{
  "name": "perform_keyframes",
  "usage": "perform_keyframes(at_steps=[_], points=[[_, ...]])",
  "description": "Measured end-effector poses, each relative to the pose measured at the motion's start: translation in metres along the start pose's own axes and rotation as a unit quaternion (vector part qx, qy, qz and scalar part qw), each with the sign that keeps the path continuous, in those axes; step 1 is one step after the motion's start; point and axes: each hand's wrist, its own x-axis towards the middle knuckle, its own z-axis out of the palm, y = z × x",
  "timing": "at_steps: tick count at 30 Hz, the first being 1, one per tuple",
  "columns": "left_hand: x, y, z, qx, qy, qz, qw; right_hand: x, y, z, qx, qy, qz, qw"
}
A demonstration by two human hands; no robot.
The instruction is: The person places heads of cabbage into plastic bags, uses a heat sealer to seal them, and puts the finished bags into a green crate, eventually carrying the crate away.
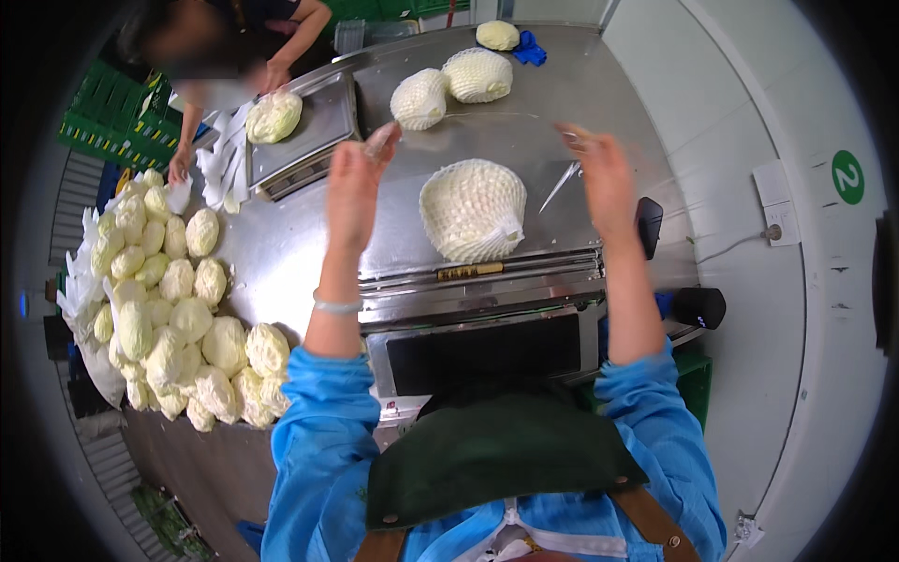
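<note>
My left hand (357, 190) and my right hand (605, 183) are raised over the steel table, on either side of a pale cabbage in a white foam net (474, 211). Shiny, wrinkled clear plastic film (560, 186) shows at the fingertips of both hands and as a bright streak by the right hand. It appears pinched in both hands, with a faint edge between them; most of it is too transparent to trace. Both hands are blurred. Below the net lie the metal bars of a film-wrapping machine (484, 281) and its dark flat plate (484, 355).
Two more netted cabbages (449, 88), a bare cabbage (497, 35) and a blue cloth (529, 49) lie at the back. A scale (309, 130) holds a cabbage; a co-worker's hand (180, 163) is beyond. Cabbages (175, 316) are heaped left. A phone (648, 226) lies right.
</note>
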Motion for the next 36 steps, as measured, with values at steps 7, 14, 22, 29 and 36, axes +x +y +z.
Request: perform_keyframes(at_steps=[7, 14, 22, 29, 36], points=[[-0.008, -0.132, -0.012, 0.154, -0.012, -0.246, 0.957, -0.026, 0.136, 0.0, -0.225, -0.043, 0.19, 0.955], [-0.065, -0.092, -0.016, 0.374, -0.255, 0.008, 0.892, -0.073, 0.082, 0.021, -0.122, -0.095, 0.224, 0.962], [-0.115, -0.015, 0.01, 0.009, -0.14, -0.403, 0.904, -0.112, -0.001, -0.001, 0.016, -0.128, 0.433, 0.892], [-0.212, 0.03, 0.015, -0.146, -0.138, -0.681, 0.704, -0.202, -0.089, -0.014, -0.137, -0.381, 0.458, 0.791], [-0.301, 0.008, -0.012, 0.112, -0.136, -0.522, 0.834, -0.279, -0.059, -0.01, -0.033, -0.125, 0.446, 0.885]])
